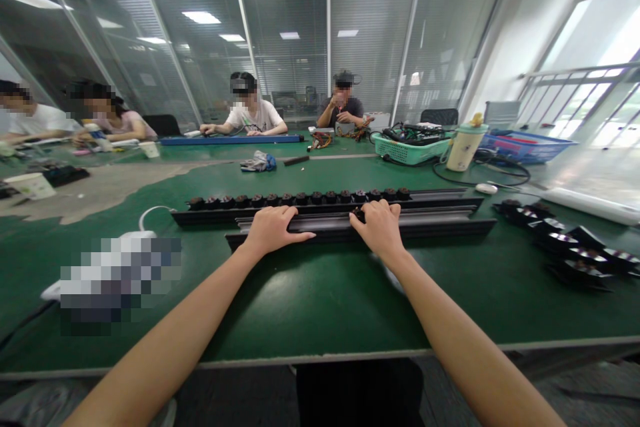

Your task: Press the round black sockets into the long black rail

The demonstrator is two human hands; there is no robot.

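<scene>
In front of me a long black metal channel [430,227] lies lengthwise across the green table. My left hand [273,228] grips its left half, fingers over the far side and the thumb along the near side. Further right, my right hand [380,227] is closed at the channel, pinching a small dark piece [358,213] between thumb and fingers; the hand partly hides it. Just behind lies a second black channel [210,217], carrying a row of small black round parts [301,198].
Loose black parts with shiny faces [565,240] are piled on the right. A white cable [153,210] and a blurred-out object [115,280] are at left. Beyond stand a green basket [410,149], a cream bottle [465,147] and a blue basket [530,147]. Several people sit across the table.
</scene>
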